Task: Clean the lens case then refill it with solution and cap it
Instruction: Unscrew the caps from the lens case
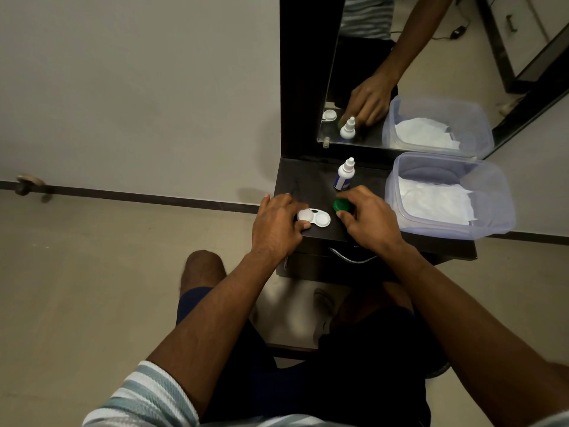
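Note:
A white two-well lens case lies on the dark dresser top. My left hand grips the case's left well, where a white cap sits; the right well looks open. A green cap sits just right of the case, and my right hand pinches it between thumb and fingers. The small white solution bottle with a blue label stands upright behind the green cap, its nozzle cap on.
A clear plastic tub holding white tissue stands at the right of the dresser top. A mirror rises behind and reflects the bottle, case, hand and tub. A drawer handle sits below the front edge. My knees are under the dresser.

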